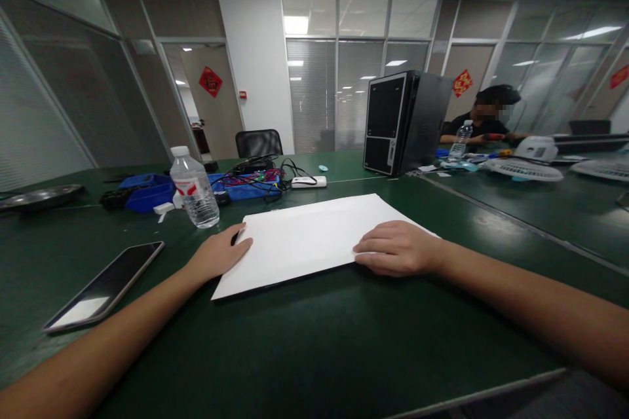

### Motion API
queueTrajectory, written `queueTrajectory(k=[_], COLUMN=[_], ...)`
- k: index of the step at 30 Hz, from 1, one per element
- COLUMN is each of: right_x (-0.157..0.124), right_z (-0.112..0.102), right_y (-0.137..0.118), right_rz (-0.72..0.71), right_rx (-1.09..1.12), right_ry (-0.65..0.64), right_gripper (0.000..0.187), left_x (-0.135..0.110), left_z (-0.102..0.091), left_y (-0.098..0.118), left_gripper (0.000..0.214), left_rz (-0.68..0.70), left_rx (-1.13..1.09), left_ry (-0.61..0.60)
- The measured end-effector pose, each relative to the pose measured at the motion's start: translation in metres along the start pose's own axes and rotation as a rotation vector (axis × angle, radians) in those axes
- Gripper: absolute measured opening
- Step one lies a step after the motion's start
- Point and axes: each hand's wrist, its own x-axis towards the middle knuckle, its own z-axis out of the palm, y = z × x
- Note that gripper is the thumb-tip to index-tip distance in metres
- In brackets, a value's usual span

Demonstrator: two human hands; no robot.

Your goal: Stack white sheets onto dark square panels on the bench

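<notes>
Green table (304,353) | white sheet (304,236) lies on it, between both hands | left hand (219,254): thumb over left edge; right hand (397,249): fingers bent upon near edge; whether they grasp firmly, I cannot tell | done: sheet already flat, face blank; remaining: not visible

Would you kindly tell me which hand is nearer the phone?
Left. The left hand is just right of the phone; the right hand is much farther right.
</notes>
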Motion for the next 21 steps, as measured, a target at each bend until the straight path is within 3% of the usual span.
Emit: queueTrajectory(k=[3,6,10,14,16,21], right_x=[0.0,0.0,0.0,-0.005,-0.008,-0.021], right_z=[-0.006,-0.013,-0.021,-0.028,-0.029,-0.022], right_y=[0.004,0.007,0.011,0.016,0.018,0.02], right_rz=[-0.104,-0.113,-0.092,-0.037,-0.003,0.126], right_rx=[-0.111,-0.151,-0.183,-0.224,-0.232,-0.183], right_ry=[0.027,0.055,0.074,0.1,0.112,0.148], right_gripper=[0.016,0.017,0.022,0.026,0.026,0.035], left_x=[0.01,0.015,0.014,0.008,0.005,0.001], left_z=[-0.001,-0.007,-0.016,-0.024,-0.026,-0.027], left_y=[-0.014,-0.028,-0.04,-0.043,-0.042,-0.032], left_gripper=[0.07,0.064,0.066,0.072,0.064,0.047], left_rz=[0.015,0.081,0.252,0.557,0.678,0.731], left_rx=[-0.15,-0.231,-0.16,-0.036,-0.001,-0.052], left_ry=[0.025,0.016,0.008,0.108,0.152,0.199])
